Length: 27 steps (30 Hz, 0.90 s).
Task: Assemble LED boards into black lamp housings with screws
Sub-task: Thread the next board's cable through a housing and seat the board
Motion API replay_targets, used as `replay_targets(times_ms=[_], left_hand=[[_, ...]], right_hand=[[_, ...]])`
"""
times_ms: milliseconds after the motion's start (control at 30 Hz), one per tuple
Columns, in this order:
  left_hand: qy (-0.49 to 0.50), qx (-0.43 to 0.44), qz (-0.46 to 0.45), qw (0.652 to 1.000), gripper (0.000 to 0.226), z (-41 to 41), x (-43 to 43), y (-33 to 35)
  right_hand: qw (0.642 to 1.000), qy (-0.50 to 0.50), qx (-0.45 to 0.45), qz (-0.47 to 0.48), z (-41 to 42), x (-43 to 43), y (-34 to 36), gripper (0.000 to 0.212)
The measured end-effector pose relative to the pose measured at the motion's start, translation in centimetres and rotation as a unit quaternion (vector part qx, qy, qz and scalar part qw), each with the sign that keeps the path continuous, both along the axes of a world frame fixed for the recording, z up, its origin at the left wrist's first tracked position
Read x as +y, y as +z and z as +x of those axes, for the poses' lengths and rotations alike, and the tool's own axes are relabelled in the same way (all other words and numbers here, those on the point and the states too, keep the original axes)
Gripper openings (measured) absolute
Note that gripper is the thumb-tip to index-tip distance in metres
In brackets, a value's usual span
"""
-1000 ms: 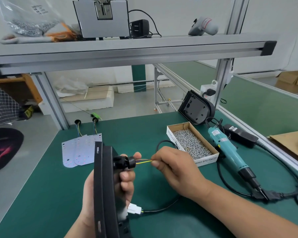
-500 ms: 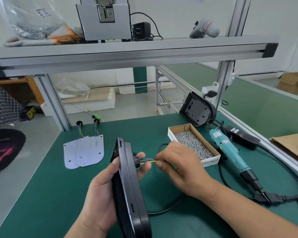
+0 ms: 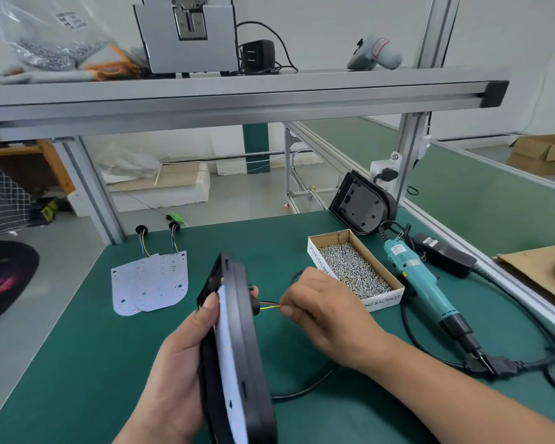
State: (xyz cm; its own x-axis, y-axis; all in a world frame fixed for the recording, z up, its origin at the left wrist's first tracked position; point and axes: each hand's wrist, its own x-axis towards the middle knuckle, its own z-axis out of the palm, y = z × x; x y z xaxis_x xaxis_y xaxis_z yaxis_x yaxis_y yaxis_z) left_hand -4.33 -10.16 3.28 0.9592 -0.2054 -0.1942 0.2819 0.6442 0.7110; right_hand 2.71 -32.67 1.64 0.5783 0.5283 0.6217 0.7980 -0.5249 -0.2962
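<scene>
**Lead pull-through, head view.** My left hand (image 3: 180, 363) grips black housing (image 3: 247, 331) on edge over bench (image 3: 77, 363), thumb hooked on rim. White LED board (image 3: 228, 357) lies inside open face. Fingers (image 3: 289, 310) of my right hand (image 3: 321, 312) pinch red-yellow wires (image 3: 269, 305) leaving grommet (image 3: 255, 304) on housing back.

Step, as I judge: draw slack through until board seats flat. Pull straight along wire line, gently, with housing steadied, and spare solder joints any strain.

Screw box (image 3: 353, 270) and electric screwdriver (image 3: 420, 283) lie right, spare boards (image 3: 151, 283) left.
</scene>
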Motion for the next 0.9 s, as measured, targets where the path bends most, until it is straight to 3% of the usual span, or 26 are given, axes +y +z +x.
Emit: replay_targets(times_ms=[100, 300, 600, 900], left_hand=[[-0.004, 0.018, -0.016, 1.000, 0.056, 0.02, -0.55, 0.14], [-0.028, 0.003, -0.015, 0.999, 0.044, 0.35, -0.20, 0.04], [0.054, -0.038, 0.028, 0.997, 0.041, 0.48, -0.47, -0.33], [0.056, -0.038, 0.009, 0.998, 0.037, -0.18, -0.06, -0.42]], right_hand=[[1.000, -0.015, 0.007, 0.008, 0.36, -0.51, -0.07, 0.015], [1.000, -0.007, 0.000, 0.008, 0.27, -0.58, 0.00, 0.014], [1.000, 0.022, 0.015, 0.001, 0.22, -0.30, 0.05, 0.016], [1.000, 0.025, 0.016, 0.012, 0.15, 0.13, 0.13, 0.019]])
